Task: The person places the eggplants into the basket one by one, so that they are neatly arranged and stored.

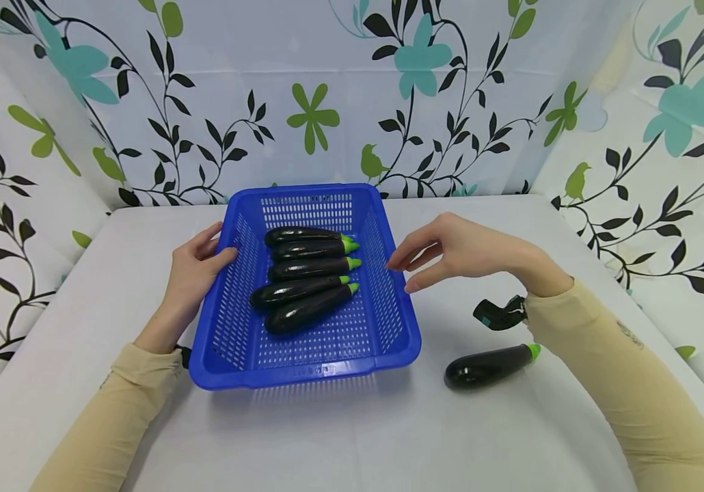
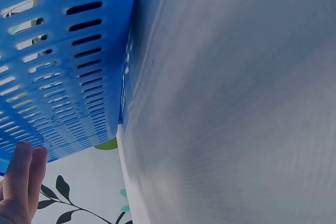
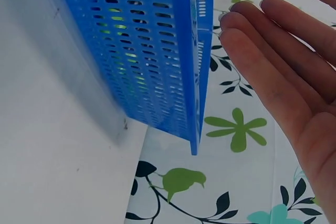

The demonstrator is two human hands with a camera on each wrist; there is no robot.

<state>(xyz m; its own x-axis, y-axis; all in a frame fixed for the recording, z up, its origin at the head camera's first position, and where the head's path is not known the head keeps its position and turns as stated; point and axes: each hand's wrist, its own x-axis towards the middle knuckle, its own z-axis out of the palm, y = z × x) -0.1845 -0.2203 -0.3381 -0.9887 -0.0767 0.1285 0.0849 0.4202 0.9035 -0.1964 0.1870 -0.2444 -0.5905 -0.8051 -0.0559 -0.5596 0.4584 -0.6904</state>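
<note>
A blue plastic basket point(image 1: 305, 374) with slotted walls stands in the middle of the head view. Several dark eggplants point(image 1: 312, 268) with bright green stems lie side by side inside it. My left hand point(image 1: 195, 273) holds the basket's left rim, thumb over the edge and fingers along the outside; two of those fingers point(image 2: 23, 177) show against the wall in the left wrist view. At the right rim hovers my right hand point(image 1: 450, 249), fingers extended and holding nothing. The right wrist view shows its fingers point(image 3: 273, 72) apart from the rim. Another eggplant point(image 1: 490, 367) lies on the table below the right wrist.
A white cloth covers the table point(image 1: 352, 437). Behind and at both sides hangs a curtain point(image 1: 340, 89) printed with leaves, flowers and birds. A black strap mount point(image 1: 499, 313) sticks out from the right wrist.
</note>
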